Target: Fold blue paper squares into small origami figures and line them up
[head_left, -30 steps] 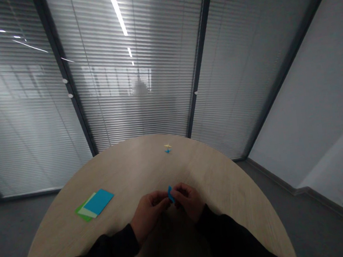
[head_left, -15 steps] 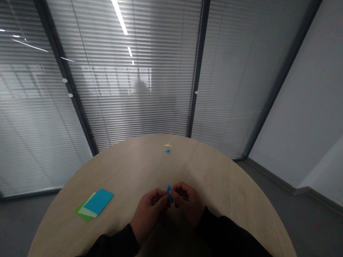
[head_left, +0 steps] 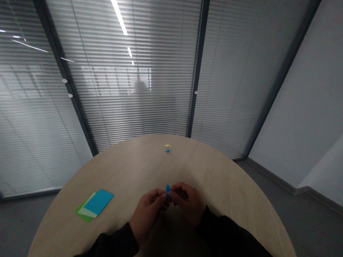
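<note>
A small piece of folded blue paper (head_left: 168,188) stands between my fingertips, its upper tip showing and its lower part hidden by the fingers. My left hand (head_left: 149,210) pinches it from the left side. From the right, my right hand (head_left: 187,201) grips the same piece between thumb and curled fingers. Both hands are close together over the near middle of the round wooden table (head_left: 225,188). Off to the left lies a small stack of paper sheets, with a blue sheet (head_left: 99,202) on top of a pale green sheet (head_left: 87,211) and a brighter green sheet (head_left: 82,216).
Toward the far edge sit two tiny folded paper figures, a yellow one (head_left: 167,145) and a blue one (head_left: 167,150) just in front of it. Glass panels with blinds (head_left: 136,115) rise behind the table, and a white wall (head_left: 317,102) stands at the right.
The folded blue paper has turned slightly between my fingers and its tip looks more pointed. My left thumb has shifted a little; the sheets and the small figures stay where they were.
</note>
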Available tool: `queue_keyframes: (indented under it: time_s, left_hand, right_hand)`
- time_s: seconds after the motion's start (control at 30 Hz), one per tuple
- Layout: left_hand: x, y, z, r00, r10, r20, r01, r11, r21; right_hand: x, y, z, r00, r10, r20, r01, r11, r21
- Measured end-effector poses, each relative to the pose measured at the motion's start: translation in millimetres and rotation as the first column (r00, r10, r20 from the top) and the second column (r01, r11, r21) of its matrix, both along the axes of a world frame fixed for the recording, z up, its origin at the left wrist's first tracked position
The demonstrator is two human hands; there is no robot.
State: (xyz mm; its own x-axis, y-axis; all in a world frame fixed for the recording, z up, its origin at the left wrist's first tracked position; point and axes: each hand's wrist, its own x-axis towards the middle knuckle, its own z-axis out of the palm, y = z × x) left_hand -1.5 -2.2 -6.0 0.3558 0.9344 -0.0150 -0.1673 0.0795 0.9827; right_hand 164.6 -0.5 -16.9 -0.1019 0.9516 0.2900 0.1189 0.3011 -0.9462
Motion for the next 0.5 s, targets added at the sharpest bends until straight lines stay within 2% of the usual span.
queue_keyframes:
  time_s: [0.23, 0.5]
  left_hand:
    - [-0.2, -0.3, 2.2, 0.997, -0.009, -0.073, 0.014, 0.998, 0.06]
    - [0.0, -1.5, 8.0, 0.997, -0.029, -0.076, 0.034, 0.997, 0.07]
  right_hand:
    - [2.0, 0.0, 3.8, 0.999, 0.017, 0.037, -0.018, 1.0, 0.009]
    - [6.6, 2.5, 7.7, 0.998, 0.069, -0.002, -0.069, 0.994, -0.08]
